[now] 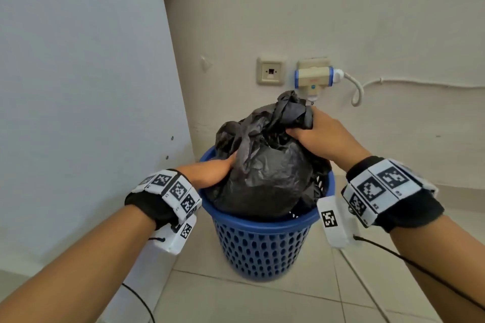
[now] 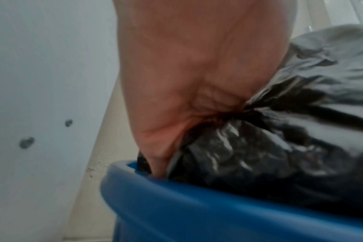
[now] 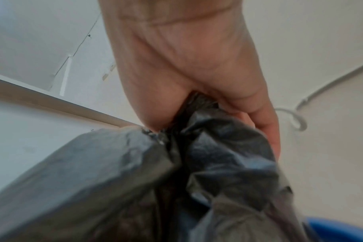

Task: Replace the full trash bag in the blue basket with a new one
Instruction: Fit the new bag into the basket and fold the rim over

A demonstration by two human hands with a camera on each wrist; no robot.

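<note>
Right hand [image 1: 324, 136] clamped on gathered top of black trash bag [image 1: 265, 173], left hand [image 1: 212, 173] apparently pinching its side, blue basket [image 1: 262, 241] beneath both hands

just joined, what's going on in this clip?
A person is pulling the full black trash bag out of the blue basket on the tiled floor. The right hand grips the bunched top of the bag; the left hand pinches a fold on the bag's left side, by the rim. The bag bulges above the rim but still sits in the basket. No new bag is in view.
</note>
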